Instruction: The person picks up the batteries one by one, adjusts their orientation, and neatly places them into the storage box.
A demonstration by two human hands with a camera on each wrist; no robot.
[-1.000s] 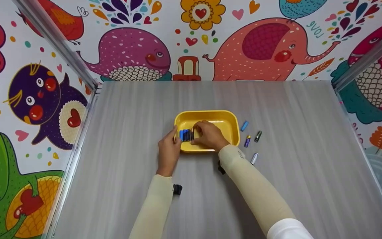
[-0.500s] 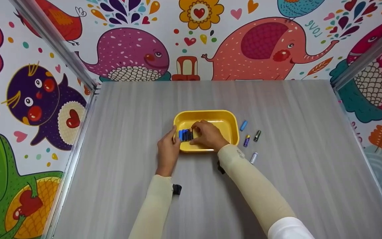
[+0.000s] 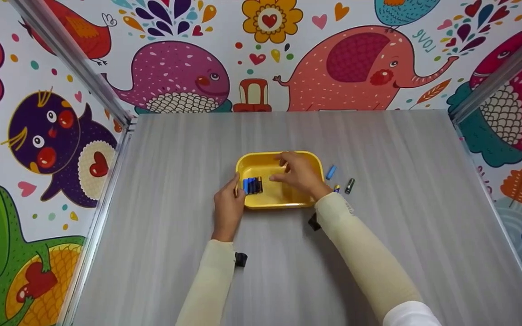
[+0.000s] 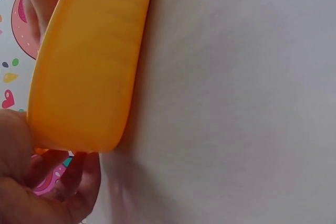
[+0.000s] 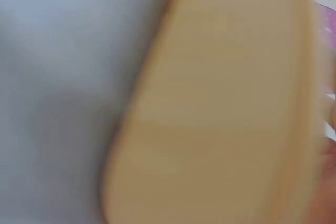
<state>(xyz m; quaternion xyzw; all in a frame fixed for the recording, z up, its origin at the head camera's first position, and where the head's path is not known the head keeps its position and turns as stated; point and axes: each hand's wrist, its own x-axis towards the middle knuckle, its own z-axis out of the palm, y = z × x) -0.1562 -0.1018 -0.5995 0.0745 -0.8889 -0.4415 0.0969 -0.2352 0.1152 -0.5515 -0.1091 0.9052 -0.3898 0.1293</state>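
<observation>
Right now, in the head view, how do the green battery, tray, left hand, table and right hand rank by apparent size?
Largest to smallest:
1. Table
2. Tray
3. Left hand and right hand: too alike to rank
4. Green battery

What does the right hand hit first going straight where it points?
Likely the far-left inner wall of the yellow tray. Height is unclear: the right hand might clear the rim, or brush the batteries on the way.
</observation>
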